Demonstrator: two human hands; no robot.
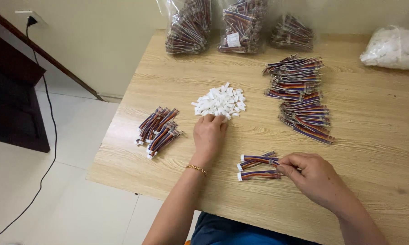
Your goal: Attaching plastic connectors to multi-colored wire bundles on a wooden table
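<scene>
3 bags of cables point(240, 25), 3 loose cable piles point(299, 97), 1 connector heap point(220, 100).

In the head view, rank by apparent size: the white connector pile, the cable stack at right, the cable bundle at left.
1. Tall stack of multicoloured ribbon cables
2. Heap of small white plastic connectors and left bundle of multicoloured cables: look alike, no ranking.

A loose heap of small white plastic connectors point(220, 101) lies mid-desk; three short multicoloured ribbon cables point(258, 166), white-tipped, lie flat and roughly parallel nearer the front edge.
</scene>
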